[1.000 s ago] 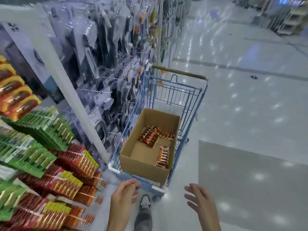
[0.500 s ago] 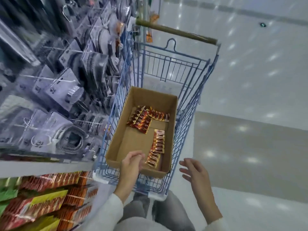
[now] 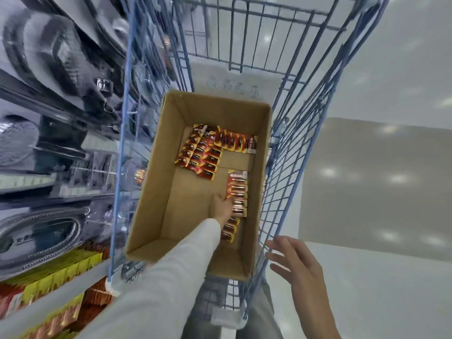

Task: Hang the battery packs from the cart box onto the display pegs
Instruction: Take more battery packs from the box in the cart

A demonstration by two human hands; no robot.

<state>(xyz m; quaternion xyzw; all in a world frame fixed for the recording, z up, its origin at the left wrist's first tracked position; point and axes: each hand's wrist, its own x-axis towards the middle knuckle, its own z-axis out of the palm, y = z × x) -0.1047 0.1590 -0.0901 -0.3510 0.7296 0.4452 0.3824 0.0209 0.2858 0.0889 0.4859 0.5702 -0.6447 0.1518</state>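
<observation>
On my feed I have the left hand [image 3: 221, 209] down inside the cardboard box [image 3: 151, 216], which sits in the blue wire cart [image 3: 281, 192]. The hand rests against the near strip of battery packs [image 3: 236, 189] lying along the box's right wall. Its back faces the camera and hides the fingertips, so I cannot tell whether it grips the strip or only touches it. A pale sleeve [image 3: 171, 277] crosses the box's near edge. My right hand [image 3: 300, 272] is outside the cart, just beside its right wire wall, fingers spread and holding nothing. More packs lie flat at the far end of the box: a block of them [image 3: 200, 155] and a row [image 3: 234, 141] touching it. On the left I see blurred display shelving, with red and yellow packs [image 3: 56, 285] at the lower corner
</observation>
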